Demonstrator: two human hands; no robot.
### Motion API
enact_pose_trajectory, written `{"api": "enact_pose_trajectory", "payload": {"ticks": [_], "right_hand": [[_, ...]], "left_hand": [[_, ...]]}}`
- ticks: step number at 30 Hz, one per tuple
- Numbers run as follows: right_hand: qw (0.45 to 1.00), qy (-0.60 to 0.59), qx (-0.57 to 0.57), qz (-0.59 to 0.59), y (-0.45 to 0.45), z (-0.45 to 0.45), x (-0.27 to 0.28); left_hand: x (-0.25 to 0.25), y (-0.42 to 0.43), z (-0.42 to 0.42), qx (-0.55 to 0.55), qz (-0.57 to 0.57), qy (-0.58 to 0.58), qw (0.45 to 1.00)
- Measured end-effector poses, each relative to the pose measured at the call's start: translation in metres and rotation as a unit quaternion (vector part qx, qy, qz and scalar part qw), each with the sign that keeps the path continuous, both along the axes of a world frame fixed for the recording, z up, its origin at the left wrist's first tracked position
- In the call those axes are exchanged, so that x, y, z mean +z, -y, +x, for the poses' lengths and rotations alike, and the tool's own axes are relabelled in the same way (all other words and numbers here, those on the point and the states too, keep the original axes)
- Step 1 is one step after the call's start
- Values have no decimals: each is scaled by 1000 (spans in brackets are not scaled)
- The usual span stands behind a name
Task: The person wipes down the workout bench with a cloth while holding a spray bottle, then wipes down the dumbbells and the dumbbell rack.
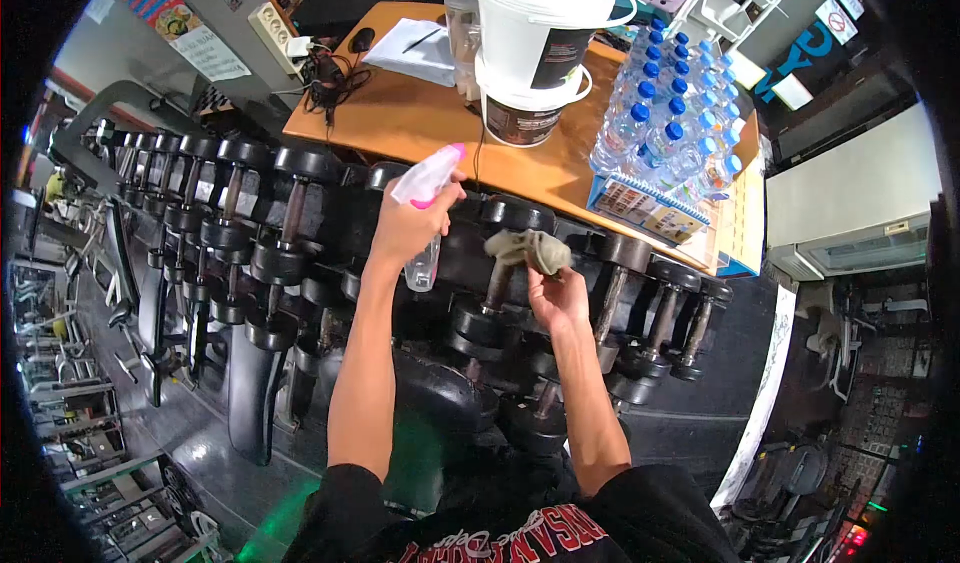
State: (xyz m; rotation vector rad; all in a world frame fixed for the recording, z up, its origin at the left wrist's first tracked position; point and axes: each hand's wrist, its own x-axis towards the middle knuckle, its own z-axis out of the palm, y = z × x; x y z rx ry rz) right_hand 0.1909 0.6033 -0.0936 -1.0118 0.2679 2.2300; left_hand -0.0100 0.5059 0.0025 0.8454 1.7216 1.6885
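Nearest, the black shirt (470, 533) carries red block capitals and white script, too folded and upturned to read surely.

The left hand (415, 218) has its fingers wrapped round the neck of a spray bottle (428, 178), held up over the dumbbells with its pink nozzle aimed toward the bench (400, 128). The fingers of the right hand (558, 298) are clamped on a bunched cloth (540, 250) just over the upper part of one dumbbell (487, 321). A squeeze at this angle could send mist onto the bench rather than the metal, perhaps as far as the cables (325, 78) and power strip (272, 28) (a poor place for liquid). A hard rub might rock the dumbbell against its neighbours and pinch the fingers; too much liquid would leave its handle slick.

On the bench, a forward swing of the right arm could knock the water bottles (665, 113), close to the edge, or tip the stacked upper bucket (525, 38). The spiral-bound calendar (645, 208) shows print too small to read, as does the bucket's dark label (562, 56).

Beyond, blue wall letters (815, 38) seem to spell "GYM", near a red-ringed prohibition sign (835, 20).
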Motion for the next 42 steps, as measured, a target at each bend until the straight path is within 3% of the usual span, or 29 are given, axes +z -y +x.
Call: {"api": "enact_pose_trajectory", "payload": {"ticks": [2, 4, 8, 11, 14, 24, 27, 32, 40, 42], "right_hand": [[996, 50, -59, 41, -1, 10, -9], [973, 105, -104, 176, -7, 32, 0], [967, 79, -57, 235, -26, 95, -11], [956, 117, -34, 267, -8, 128, -4], [962, 111, -37, 245, 17, 155, -6], [966, 110, -14, 234, 61, 173, 5], [969, 147, -2, 196, 60, 154, 31], [969, 110, 4, 220, 57, 151, 24], [968, 130, -6, 216, 58, 158, 12], [962, 124, 3, 244, 59, 160, 9]], "left_hand": [[1, -2, 3, -22, -52, -16, 998], [2, -5, 5, -15, -68, -25, 997], [4, -3, 9, -61, -117, -34, 991], [-3, 0, 23, -165, -36, -185, 968], [1, 4, 28, -251, -169, -167, 939], [9, 55, 11, -334, -192, -295, 874], [8, 62, 19, -337, -197, -258, 884], [-8, 65, 23, -365, -227, -237, 871], [-7, 62, 25, -351, -266, -291, 849], [-8, 61, 26, -314, -243, -239, 886]]}}
